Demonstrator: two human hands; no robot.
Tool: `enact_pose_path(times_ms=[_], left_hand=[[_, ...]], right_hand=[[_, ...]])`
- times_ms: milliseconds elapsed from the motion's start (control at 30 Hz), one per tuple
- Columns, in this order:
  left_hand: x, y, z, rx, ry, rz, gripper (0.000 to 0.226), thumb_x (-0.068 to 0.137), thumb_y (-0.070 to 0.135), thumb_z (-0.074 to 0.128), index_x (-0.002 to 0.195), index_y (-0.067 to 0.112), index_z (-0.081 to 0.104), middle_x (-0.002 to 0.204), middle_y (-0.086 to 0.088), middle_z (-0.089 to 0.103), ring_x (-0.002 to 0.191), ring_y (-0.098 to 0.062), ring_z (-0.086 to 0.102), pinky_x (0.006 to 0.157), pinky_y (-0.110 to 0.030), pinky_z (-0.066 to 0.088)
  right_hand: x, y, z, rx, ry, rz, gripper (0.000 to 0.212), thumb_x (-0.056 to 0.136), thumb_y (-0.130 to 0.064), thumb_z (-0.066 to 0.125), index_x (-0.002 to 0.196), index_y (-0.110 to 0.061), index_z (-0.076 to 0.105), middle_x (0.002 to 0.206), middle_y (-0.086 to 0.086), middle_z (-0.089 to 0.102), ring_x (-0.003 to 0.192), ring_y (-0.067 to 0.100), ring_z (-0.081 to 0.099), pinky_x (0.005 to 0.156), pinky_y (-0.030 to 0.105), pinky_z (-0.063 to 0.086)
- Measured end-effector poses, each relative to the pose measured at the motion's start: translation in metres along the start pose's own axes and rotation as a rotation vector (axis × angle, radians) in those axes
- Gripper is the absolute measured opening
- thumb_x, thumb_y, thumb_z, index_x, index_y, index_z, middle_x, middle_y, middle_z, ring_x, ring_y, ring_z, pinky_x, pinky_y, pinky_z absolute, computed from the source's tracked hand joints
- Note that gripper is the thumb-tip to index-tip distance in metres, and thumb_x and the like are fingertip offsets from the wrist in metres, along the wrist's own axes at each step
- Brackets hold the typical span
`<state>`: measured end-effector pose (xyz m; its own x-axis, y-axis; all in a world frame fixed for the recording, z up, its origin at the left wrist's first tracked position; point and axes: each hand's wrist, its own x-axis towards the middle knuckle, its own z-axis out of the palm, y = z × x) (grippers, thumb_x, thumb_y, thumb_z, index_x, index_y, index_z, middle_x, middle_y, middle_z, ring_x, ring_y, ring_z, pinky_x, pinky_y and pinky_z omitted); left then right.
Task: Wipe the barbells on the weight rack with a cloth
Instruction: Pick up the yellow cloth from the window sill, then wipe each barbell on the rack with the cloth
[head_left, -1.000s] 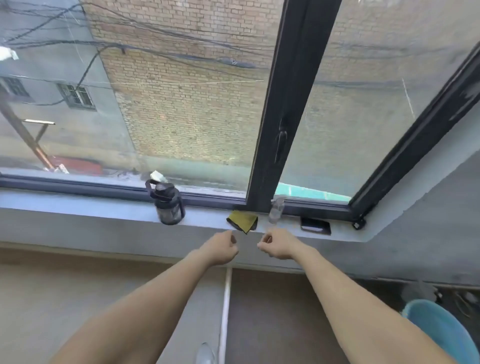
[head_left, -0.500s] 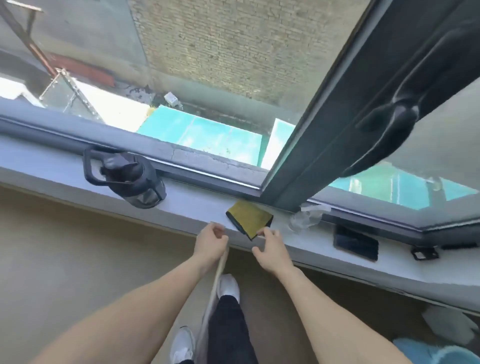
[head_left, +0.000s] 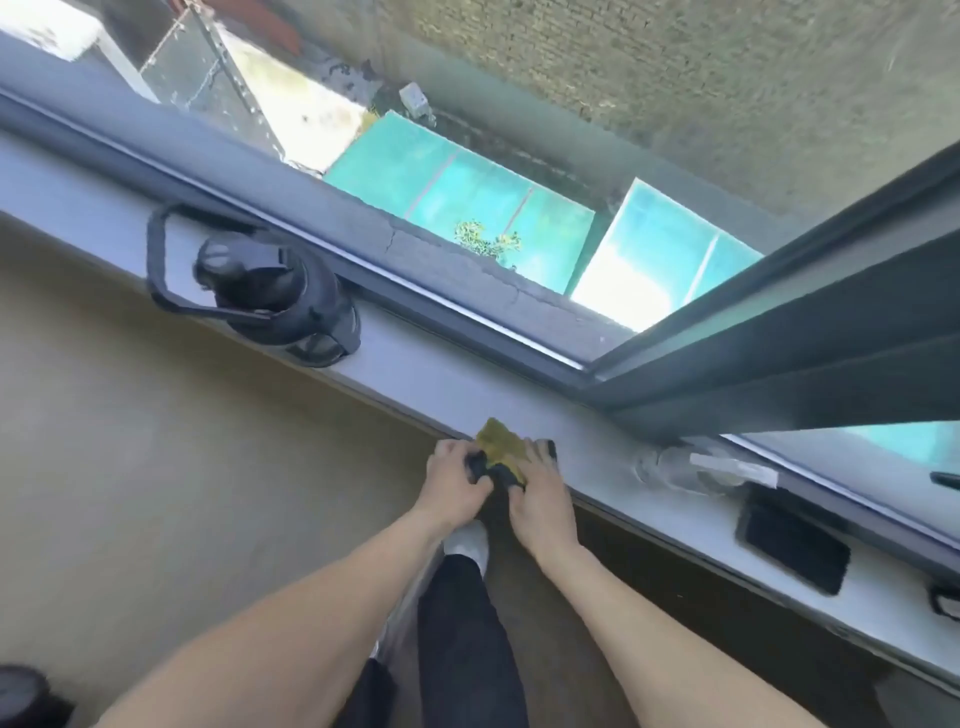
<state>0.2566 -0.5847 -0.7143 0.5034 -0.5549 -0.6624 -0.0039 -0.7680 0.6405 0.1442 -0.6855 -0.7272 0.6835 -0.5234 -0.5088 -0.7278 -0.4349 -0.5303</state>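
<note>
A yellow cloth (head_left: 500, 442) with a dark underside sits at the front edge of the pale window sill (head_left: 431, 374). Both of my hands hold it there. My left hand (head_left: 453, 483) grips its dark left part, fingers curled. My right hand (head_left: 537, 486) grips the right side, its fingers lying over the yellow face. No barbells or weight rack are in view.
A black water jug (head_left: 283, 306) with a loop handle stands on the sill to the left. A clear spray bottle (head_left: 691, 467) lies right of the cloth, then a black phone (head_left: 792, 545). The dark window frame (head_left: 779, 358) runs behind. My leg and white shoe (head_left: 467, 540) are below.
The view has closed in and tipped down on the sill. Both hands have moved forward from the sill's edge onto the cloth and taken hold of it, bunching it.
</note>
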Motion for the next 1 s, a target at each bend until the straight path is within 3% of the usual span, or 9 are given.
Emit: enact_pose_path(times_ms=[100, 233, 300, 400, 600, 700, 833, 933, 1000], left_hand=[[-0.043, -0.006, -0.021, -0.087, 0.051, -0.064, 0.010, 0.086, 0.016, 0.067, 0.089, 0.024, 0.062, 0.109, -0.006, 0.056, 0.103, -0.024, 0.059, 0.089, -0.029, 0.046], [-0.113, -0.016, -0.050, -0.259, 0.152, -0.152, 0.019, 0.079, 0.012, 0.070, 0.071, 0.015, 0.053, 0.075, -0.002, 0.063, 0.072, -0.024, 0.060, 0.070, -0.033, 0.049], [-0.151, -0.019, -0.064, -0.335, 0.178, -0.204, 0.026, 0.079, 0.004, 0.071, 0.070, 0.015, 0.049, 0.066, -0.003, 0.059, 0.062, -0.020, 0.053, 0.061, -0.028, 0.044], [-0.206, -0.028, -0.080, -0.432, 0.241, -0.202, 0.023, 0.075, 0.005, 0.071, 0.076, 0.013, 0.050, 0.074, -0.010, 0.064, 0.068, -0.022, 0.057, 0.066, -0.029, 0.046], [-0.330, -0.066, -0.099, -0.542, 0.344, -0.058, 0.019, 0.091, -0.002, 0.053, 0.104, 0.009, 0.062, 0.086, -0.004, 0.065, 0.063, -0.009, 0.056, 0.052, -0.014, 0.044], [-0.400, -0.108, -0.108, -0.563, 0.362, -0.075, 0.014, 0.094, 0.013, 0.059, 0.082, 0.012, 0.067, 0.064, 0.002, 0.060, 0.052, -0.010, 0.052, 0.052, -0.021, 0.044], [-0.489, -0.178, -0.126, -0.558, 0.550, -0.107, 0.043, 0.087, 0.055, 0.064, 0.080, 0.013, 0.073, 0.078, 0.002, 0.074, 0.074, -0.019, 0.067, 0.073, -0.033, 0.053], [-0.547, -0.215, -0.145, -0.647, 0.659, -0.110, 0.047, 0.092, 0.055, 0.061, 0.085, 0.011, 0.074, 0.085, -0.005, 0.075, 0.082, -0.021, 0.069, 0.074, -0.033, 0.055], [-0.576, -0.237, -0.157, -0.734, 0.702, -0.104, 0.047, 0.095, 0.053, 0.059, 0.090, 0.008, 0.072, 0.090, -0.009, 0.074, 0.084, -0.023, 0.068, 0.074, -0.033, 0.056]], right_hand=[[-0.027, -0.033, -0.007, 0.073, -0.240, 0.007, 0.021, 0.100, -0.019, 0.045, 0.107, -0.018, 0.065, 0.117, 0.005, 0.067, 0.111, 0.027, 0.061, 0.090, 0.033, 0.048], [-0.071, -0.073, -0.018, 0.160, -0.423, 0.028, 0.018, 0.095, -0.030, 0.051, 0.083, -0.029, 0.064, 0.098, -0.005, 0.070, 0.095, 0.017, 0.062, 0.085, 0.029, 0.047], [-0.095, -0.094, -0.028, 0.221, -0.427, 0.028, 0.017, 0.088, -0.029, 0.056, 0.088, -0.034, 0.071, 0.099, -0.012, 0.071, 0.097, 0.011, 0.063, 0.089, 0.026, 0.047], [-0.136, -0.127, -0.044, 0.257, -0.446, 0.000, 0.025, 0.089, -0.017, 0.063, 0.091, -0.037, 0.078, 0.087, -0.018, 0.074, 0.087, 0.000, 0.064, 0.079, 0.016, 0.047], [-0.243, -0.198, -0.028, 0.276, -0.516, -0.057, 0.030, 0.093, -0.016, 0.061, 0.065, -0.021, 0.069, 0.066, -0.009, 0.060, 0.066, 0.007, 0.053, 0.066, 0.021, 0.042], [-0.296, -0.230, 0.003, 0.269, -0.526, -0.109, 0.032, 0.092, -0.034, 0.062, 0.077, -0.008, 0.073, 0.081, 0.004, 0.072, 0.077, 0.013, 0.061, 0.077, 0.035, 0.049], [-0.362, -0.280, 0.051, 0.273, -0.565, -0.153, 0.041, 0.088, -0.044, 0.066, 0.090, -0.005, 0.077, 0.090, 0.009, 0.075, 0.087, 0.027, 0.069, 0.085, 0.039, 0.053], [-0.403, -0.318, 0.087, 0.296, -0.621, -0.184, 0.069, 0.076, -0.062, 0.066, 0.104, 0.001, 0.071, 0.094, 0.021, 0.071, 0.087, 0.039, 0.067, 0.087, 0.048, 0.054], [-0.430, -0.344, 0.107, 0.302, -0.639, -0.226, 0.063, 0.089, -0.057, 0.060, 0.107, 0.003, 0.068, 0.087, 0.018, 0.066, 0.080, 0.036, 0.064, 0.080, 0.050, 0.054]])
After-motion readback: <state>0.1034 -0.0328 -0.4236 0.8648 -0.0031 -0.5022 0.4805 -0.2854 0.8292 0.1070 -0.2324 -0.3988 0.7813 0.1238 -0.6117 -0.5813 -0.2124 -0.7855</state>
